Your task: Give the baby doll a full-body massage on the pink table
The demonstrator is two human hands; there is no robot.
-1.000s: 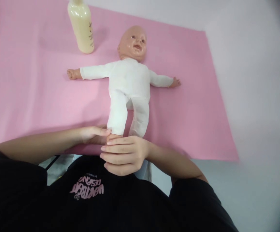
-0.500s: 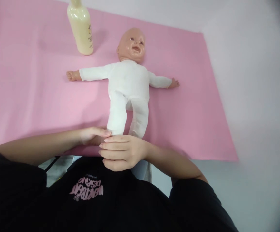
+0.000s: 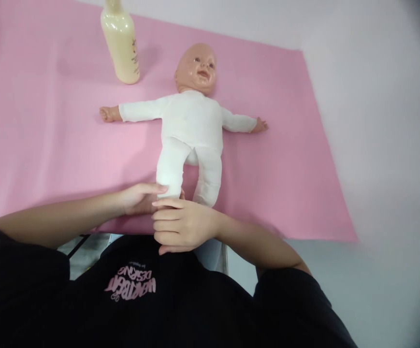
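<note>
A baby doll (image 3: 192,121) with a white cloth body lies face up, arms spread, its legs toward me. My left hand (image 3: 142,198) is closed around the lower part of the doll's leg on the left, thumb lying on top of the white cloth. Just below it, my right hand (image 3: 184,224) wraps over the end of the same leg, fingers bent and close together. That foot is hidden behind the right hand. The doll's other leg (image 3: 209,179) rests beside my right wrist, its foot also out of sight.
A pink sheet (image 3: 285,145) covers the surface under the doll, its front edge close to my body. A pale yellow pump bottle (image 3: 121,46) stands upright at the upper left, beyond the doll's outstretched arm. A pale wall or surface (image 3: 383,135) borders the sheet on the right.
My left hand has slid slightly up the leg, and the leg has shifted a little left. My right hand has tilted and risen slightly, still over the leg's end.
</note>
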